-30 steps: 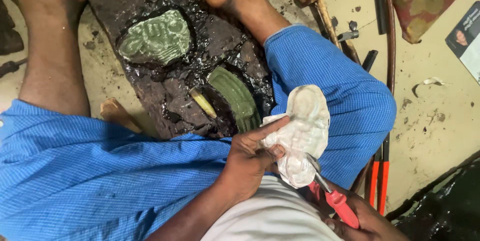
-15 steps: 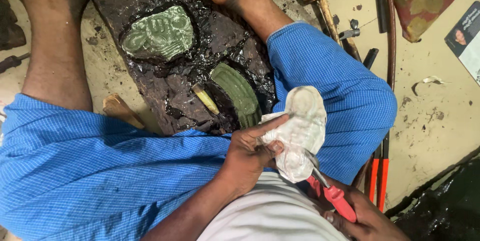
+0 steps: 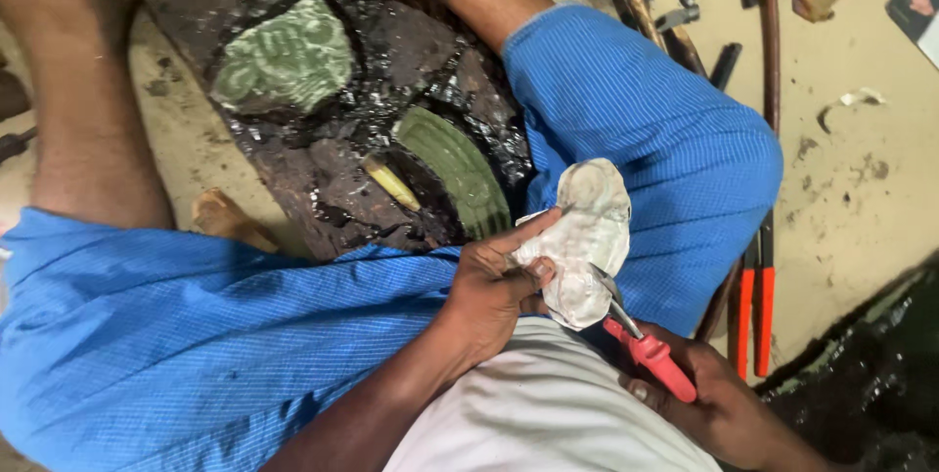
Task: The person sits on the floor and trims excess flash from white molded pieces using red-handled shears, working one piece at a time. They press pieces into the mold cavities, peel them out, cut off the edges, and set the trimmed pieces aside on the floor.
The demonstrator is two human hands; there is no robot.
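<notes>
1. I saw my left hand (image 3: 494, 286) pinching a pale, crumpled sheet piece (image 3: 582, 237), fingers curled tight on its edge.
2. My right hand (image 3: 709, 404) was wrapped shut around red-handled pliers (image 3: 646, 350), whose metal tip touched the piece.
3. The piece lay over my blue-clad lap (image 3: 646, 120), embossed and dull white.
4. Beyond sat a tarry black block (image 3: 333, 149) bearing green ribbed pieces (image 3: 284, 56).
</notes>
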